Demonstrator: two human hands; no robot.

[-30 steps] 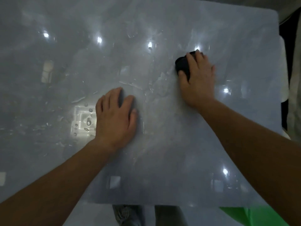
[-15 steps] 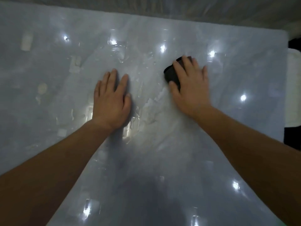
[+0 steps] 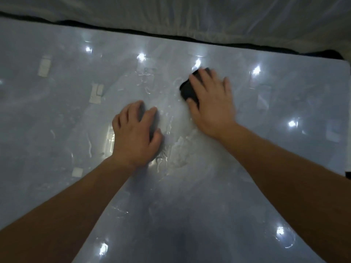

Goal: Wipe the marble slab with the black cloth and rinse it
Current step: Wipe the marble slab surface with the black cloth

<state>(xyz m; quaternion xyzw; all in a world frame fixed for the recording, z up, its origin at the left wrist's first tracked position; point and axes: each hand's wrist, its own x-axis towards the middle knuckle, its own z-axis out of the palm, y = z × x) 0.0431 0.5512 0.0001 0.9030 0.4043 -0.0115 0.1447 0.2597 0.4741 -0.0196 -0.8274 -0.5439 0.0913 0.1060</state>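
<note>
A wide grey-blue marble slab (image 3: 190, 196) fills most of the view, glossy and wet with streaks and droplets near its middle. My right hand (image 3: 211, 100) presses flat on a folded black cloth (image 3: 187, 89), which pokes out past the fingers and thumb on the left side. My left hand (image 3: 135, 133) rests palm down on the slab, fingers slightly apart, holding nothing, a short gap left of the right hand. Both forearms stretch in from the bottom corners.
Pale plastic sheeting (image 3: 190, 16) hangs behind the slab's far edge, with a dark gap along that edge. The slab's right edge (image 3: 348, 111) runs down the frame's right side. Bright light reflections dot the wet surface.
The view has tilted up, so the slab's far edge and the sheeting now show. Both hands have reached further across the slab, the right one sliding the cloth forward.
</note>
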